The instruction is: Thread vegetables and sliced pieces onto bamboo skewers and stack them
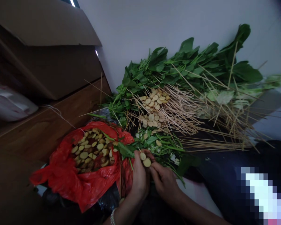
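Observation:
Low in the middle, my left hand (139,176) is closed around pale, round potato slices (146,162), which look threaded on a thin bamboo skewer. Beside it, the fingers of my right hand (165,181) pinch together against the lower slice, where the skewer appears to run; its end is hidden. To the left of both hands, a red plastic bag (67,184) lies spread open with many cut potato slices (84,155) in it. Behind the hands, finished-looking skewers (182,109) with potato slices (155,100) at their ends lie in a pile.
Leafy green stalks (187,65) are heaped along the white wall (154,25). Loose bamboo sticks (220,143) jut out to the right near pale leaves (224,97). A cardboard box (49,62) stands at the left, with a whitish container (9,103) by it.

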The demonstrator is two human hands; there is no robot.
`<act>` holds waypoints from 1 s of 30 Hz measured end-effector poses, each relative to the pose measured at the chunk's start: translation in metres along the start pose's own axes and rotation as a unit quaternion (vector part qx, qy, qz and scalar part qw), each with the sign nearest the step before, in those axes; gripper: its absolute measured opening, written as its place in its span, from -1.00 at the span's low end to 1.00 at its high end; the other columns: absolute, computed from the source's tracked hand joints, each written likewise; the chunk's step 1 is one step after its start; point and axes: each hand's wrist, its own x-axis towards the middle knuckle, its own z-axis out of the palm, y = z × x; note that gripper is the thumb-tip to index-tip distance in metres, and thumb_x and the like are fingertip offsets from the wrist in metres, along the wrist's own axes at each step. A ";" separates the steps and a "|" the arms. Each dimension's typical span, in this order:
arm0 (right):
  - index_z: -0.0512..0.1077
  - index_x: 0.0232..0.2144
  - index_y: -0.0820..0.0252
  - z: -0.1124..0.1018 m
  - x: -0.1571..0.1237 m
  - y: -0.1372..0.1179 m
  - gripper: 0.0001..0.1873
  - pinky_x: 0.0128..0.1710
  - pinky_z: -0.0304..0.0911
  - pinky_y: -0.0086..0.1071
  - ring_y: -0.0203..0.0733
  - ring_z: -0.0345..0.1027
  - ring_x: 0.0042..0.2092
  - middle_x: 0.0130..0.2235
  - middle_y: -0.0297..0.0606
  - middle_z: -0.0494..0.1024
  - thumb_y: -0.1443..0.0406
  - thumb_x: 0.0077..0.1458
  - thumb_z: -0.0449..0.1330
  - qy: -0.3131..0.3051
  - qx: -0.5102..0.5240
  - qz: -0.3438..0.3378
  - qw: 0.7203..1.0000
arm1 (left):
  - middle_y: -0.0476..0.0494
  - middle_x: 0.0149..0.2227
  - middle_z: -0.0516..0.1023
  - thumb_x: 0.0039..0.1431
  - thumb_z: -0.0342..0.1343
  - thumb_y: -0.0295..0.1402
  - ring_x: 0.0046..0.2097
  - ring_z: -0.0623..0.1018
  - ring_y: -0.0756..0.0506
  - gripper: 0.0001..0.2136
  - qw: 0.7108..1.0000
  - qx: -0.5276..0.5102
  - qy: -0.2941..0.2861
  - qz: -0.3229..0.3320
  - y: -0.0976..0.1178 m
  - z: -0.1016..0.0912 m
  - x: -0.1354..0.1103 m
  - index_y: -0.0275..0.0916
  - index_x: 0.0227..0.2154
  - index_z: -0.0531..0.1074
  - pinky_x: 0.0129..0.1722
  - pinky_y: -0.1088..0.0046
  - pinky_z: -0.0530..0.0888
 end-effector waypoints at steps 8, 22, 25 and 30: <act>0.36 -0.42 0.16 -0.008 -0.002 0.000 -0.73 -0.45 0.09 -0.46 -0.32 0.30 -0.51 -0.52 -0.38 0.42 0.27 0.28 -0.05 -0.007 -0.010 0.022 1.000 | 0.00 -0.41 0.44 0.13 0.15 -0.17 -0.38 0.40 0.01 -0.79 0.988 0.134 -0.048 0.061 0.057 -0.051 0.014 -0.21 -0.30 0.46 -0.38 0.55 0.33; 0.36 -0.44 0.15 -0.007 -0.001 0.001 -0.72 -0.47 0.10 -0.45 -0.32 0.30 -0.53 -0.56 -0.39 0.42 0.26 0.27 -0.04 -0.029 -0.024 0.024 0.999 | -0.02 -0.38 0.47 -0.07 0.26 -0.31 -0.31 0.42 -0.09 -0.89 0.708 0.675 -0.204 0.019 0.095 -0.128 -0.032 -0.18 -0.46 0.48 -0.34 0.47 0.25; 0.37 -0.44 0.15 -0.007 -0.001 0.000 -0.72 -0.49 0.10 -0.46 -0.33 0.27 -0.55 -0.57 -0.41 0.39 0.26 0.27 -0.03 -0.028 -0.022 0.021 0.999 | -0.04 -0.32 0.47 0.01 0.21 -0.28 -0.26 0.44 -0.10 -0.91 0.677 0.703 -0.218 0.018 0.088 -0.132 -0.036 -0.16 -0.42 0.49 -0.30 0.46 0.26; 0.38 -0.44 0.15 -0.008 -0.001 0.000 -0.72 -0.50 0.09 -0.46 -0.32 0.26 -0.56 -0.58 -0.41 0.38 0.26 0.27 -0.03 -0.019 -0.024 0.015 0.999 | -0.03 -0.29 0.48 0.05 0.16 -0.34 -0.26 0.44 -0.07 -0.95 0.692 0.676 -0.251 0.019 0.089 -0.132 -0.040 -0.17 -0.45 0.47 -0.29 0.47 0.28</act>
